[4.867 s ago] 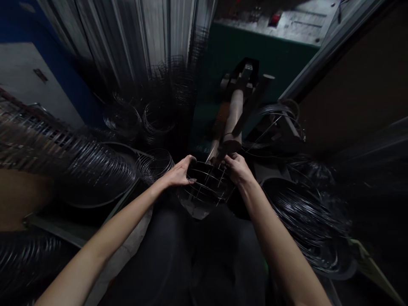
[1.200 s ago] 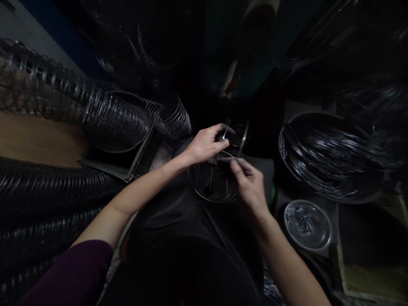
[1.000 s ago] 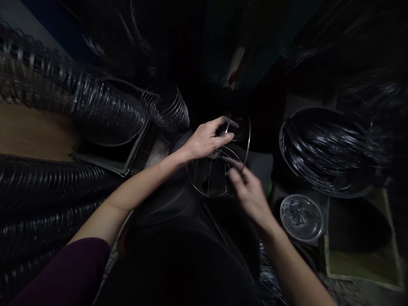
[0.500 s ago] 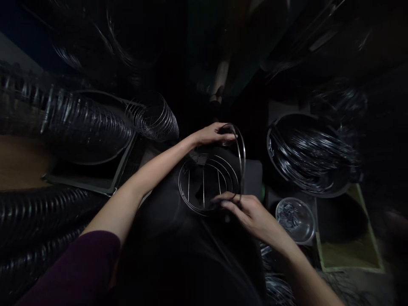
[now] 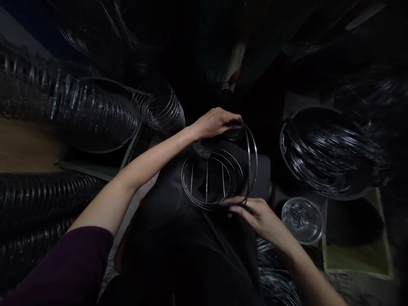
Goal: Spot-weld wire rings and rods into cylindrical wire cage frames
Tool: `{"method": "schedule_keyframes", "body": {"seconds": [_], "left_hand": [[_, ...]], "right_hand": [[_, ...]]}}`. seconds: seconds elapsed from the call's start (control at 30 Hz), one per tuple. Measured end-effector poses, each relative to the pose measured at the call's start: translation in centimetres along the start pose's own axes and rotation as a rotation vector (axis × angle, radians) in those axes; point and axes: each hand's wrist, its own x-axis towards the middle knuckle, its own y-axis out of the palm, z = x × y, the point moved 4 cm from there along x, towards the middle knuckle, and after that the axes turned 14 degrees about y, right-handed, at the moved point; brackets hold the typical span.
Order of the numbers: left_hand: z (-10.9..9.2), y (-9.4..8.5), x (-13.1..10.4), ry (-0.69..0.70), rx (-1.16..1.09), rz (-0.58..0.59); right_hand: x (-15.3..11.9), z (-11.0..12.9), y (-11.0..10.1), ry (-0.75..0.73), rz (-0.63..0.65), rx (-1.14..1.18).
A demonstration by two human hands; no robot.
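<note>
Two thin metal wire rings (image 5: 256,156) stand on edge between my hands. My left hand (image 5: 219,122) closes its fingers on their upper part. At their lower part, my right hand (image 5: 253,211) pinches them between thumb and fingers. Just left of the rings, a round wire frame (image 5: 207,182) with several straight crossbars lies over a dark surface. Close to my right hand stands a clear bowl (image 5: 315,231) with small metal pieces in it. The dim light hides where my fingertips meet the wire.
A long coil of wire rings (image 5: 92,110) lies at left, with a looser coil (image 5: 162,106) beside it. More dark coils (image 5: 47,191) fill the lower left. At right, a round basin (image 5: 283,146) holds bent wires above a yellowish crate (image 5: 357,259). A pale rod (image 5: 236,61) projects ahead.
My left hand has shifted slightly up and right, turning its knuckles upward. The wire rings have moved right with both hands. The whole view has shifted a little.
</note>
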Motion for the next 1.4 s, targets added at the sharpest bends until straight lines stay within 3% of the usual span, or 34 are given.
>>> {"method": "schedule_keyframes", "body": {"seconds": [0.1,0.17,0.27,0.47,0.63,0.7,0.8,0.9,0.93,1.0,1.03,1.1,1.23,1.33,1.4], "left_hand": [[1.4,0.2,1.3,0.046,0.068,0.123],[3.3,0.0,2.1,0.015,0.159,0.122],[4.6,0.1,2.8,0.031,0.217,0.187],[3.1,0.6,2.3,0.13,0.313,0.131],[3.3,1.8,1.7,0.156,0.383,0.124],[2.4,1.6,1.1,0.171,0.392,0.11],[-1.3,0.6,-1.9,0.17,0.431,0.045],[-5.9,1.0,-8.5,0.087,0.481,0.04],[-7.0,1.8,-11.2,0.052,0.49,0.09],[-7.9,4.4,-16.6,0.04,0.527,0.296],[-7.8,5.9,-18.8,0.054,0.586,0.418],[-6.7,8.4,-21.8,0.075,0.768,0.492],[-3.9,10.5,-22.9,0.107,1.034,0.355],[-2.8,10.5,-22.7,0.202,1.07,0.304],[-2.4,10.3,-22.7,0.256,1.083,0.259]], "right_hand": [[0.4,1.2,-1.4,0.041,-0.132,0.107],[1.4,1.9,-2.0,0.074,-0.202,0.218],[3.1,2.2,-1.6,0.074,-0.189,0.343],[2.5,0.9,-0.8,0.049,-0.305,0.41],[1.9,-1.1,0.2,0.08,-0.133,0.216],[2.2,-1.9,0.6,0.09,-0.111,0.155],[2.9,-1.8,0.3,0.063,-0.186,0.215],[3.3,-0.8,-0.5,0.016,-0.256,0.337],[3.3,-0.4,-0.8,0.0,-0.266,0.369],[3.4,-0.1,-1.4,-0.021,-0.277,0.428],[3.4,0.0,-1.6,-0.025,-0.281,0.45],[3.4,-0.1,-1.8,-0.024,-0.296,0.461],[3.4,-0.3,-0.6,-0.028,-0.232,0.341],[3.4,-0.8,0.7,-0.027,-0.15,0.251],[3.4,-1.1,1.1,-0.041,-0.16,0.202]]}}
